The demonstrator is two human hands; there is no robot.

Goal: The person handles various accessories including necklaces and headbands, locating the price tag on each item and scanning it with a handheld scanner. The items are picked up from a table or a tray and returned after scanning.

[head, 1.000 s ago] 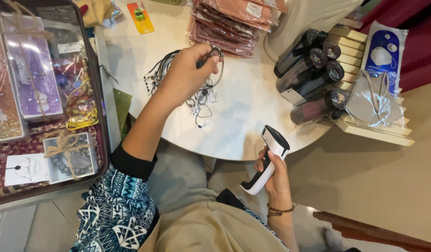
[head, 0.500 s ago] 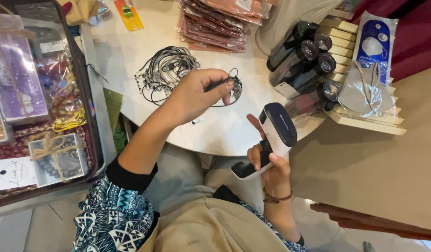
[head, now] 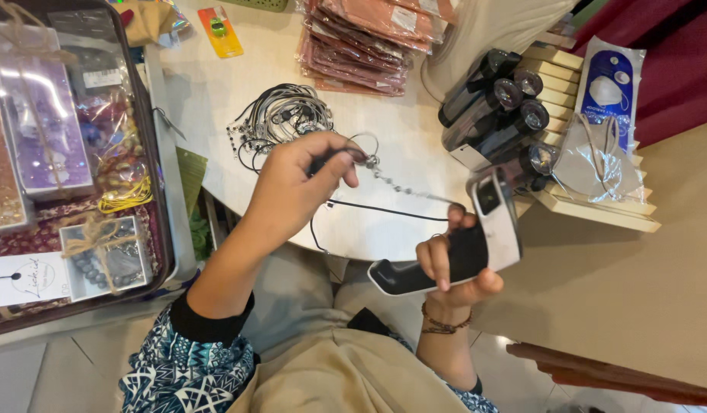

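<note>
Fingers (head: 334, 157) of the left hand (head: 292, 195): pinched together on a thin black cord necklace (head: 384, 208), lifted just above the white round tabletop (head: 216, 99); a small metal ring and beaded chain (head: 395, 183) hang from the pinch and run across toward the right hand (head: 453, 264), whose fingers are wrapped tight round a handheld scanner (head: 476, 237), smooth white plastic with a black grip and a dark window. Risk, as it looks from here: the slack cord could loop over the scanner or slip from so slight a pinch and drop off the tabletop edge into the lap. Left of all this, a dark tray (head: 158, 199) of wrapped, glossy gift boxes tied with twine. Behind the left hand, a tangled heap of black cords (head: 281, 118), liable to snag the lifted one. Further right, a stack of pinkish flat packets (head: 368, 38); then black cylinders (head: 495, 107) lying on a slatted wooden rack (head: 598, 210), beside a bagged face mask (head: 606, 99).
</note>
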